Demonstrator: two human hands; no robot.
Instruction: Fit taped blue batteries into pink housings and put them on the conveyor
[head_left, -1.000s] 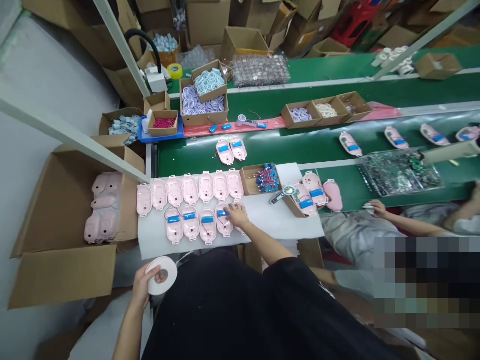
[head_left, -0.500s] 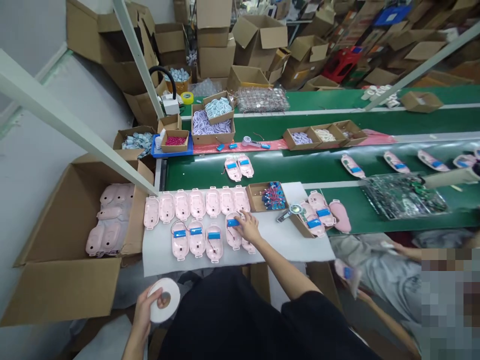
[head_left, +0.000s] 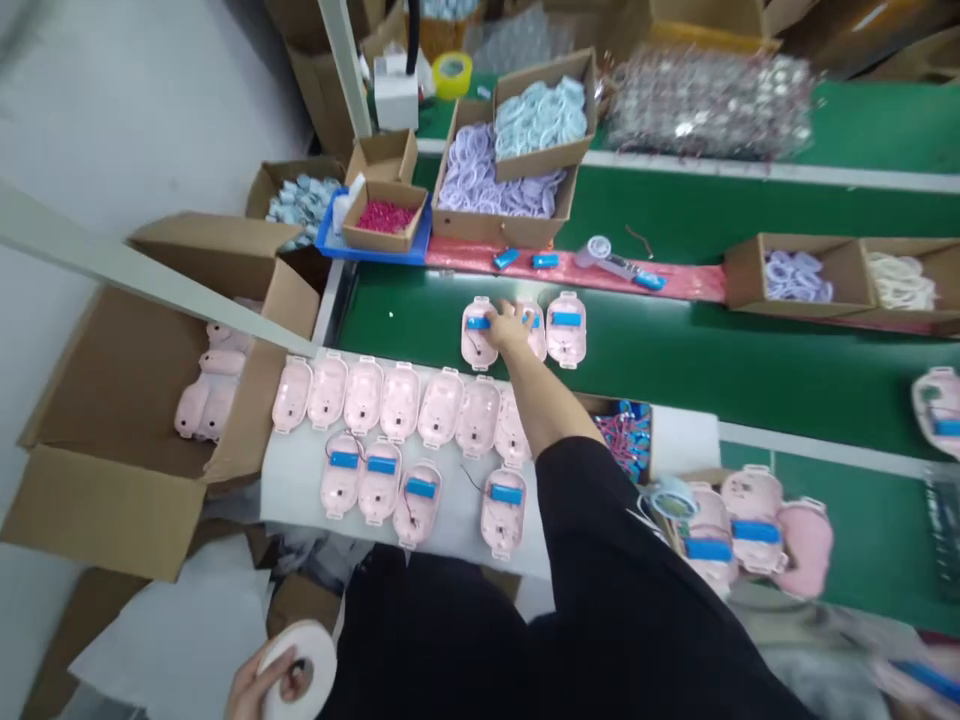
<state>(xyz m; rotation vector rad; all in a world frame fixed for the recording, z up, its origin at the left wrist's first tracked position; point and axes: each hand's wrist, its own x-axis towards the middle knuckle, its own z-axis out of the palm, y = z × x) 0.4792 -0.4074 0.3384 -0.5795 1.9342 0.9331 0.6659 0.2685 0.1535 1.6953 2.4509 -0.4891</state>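
Observation:
My left hand (head_left: 251,688) grips a roll of white tape (head_left: 319,655) low in the view, its fingers hooked through the core. My right hand (head_left: 511,328) reaches over the green belt, with thumb and fingers closed on the right edge of a pink plastic shell (head_left: 478,350) with a blue battery in it. Two similar shells are on the belt to the right, a half-covered shell (head_left: 536,342) and a fully visible shell (head_left: 565,345). Nearer me, a row of shells without batteries (head_left: 401,400) lies above several battery-fitted shells (head_left: 504,515).
A large carton (head_left: 112,380) with pink shells stands at left. Behind the belt are boxes of lilac rings (head_left: 480,165) and red parts (head_left: 384,218). At right are wired batteries (head_left: 626,435) and stacked shells (head_left: 754,505). A co-worker's arm (head_left: 915,680) blurs at lower right.
My right hand has moved from the near row forward to the belt with a battery-fitted shell, now left of the two there. The camera view has shifted closer; the left hand still holds the tape.

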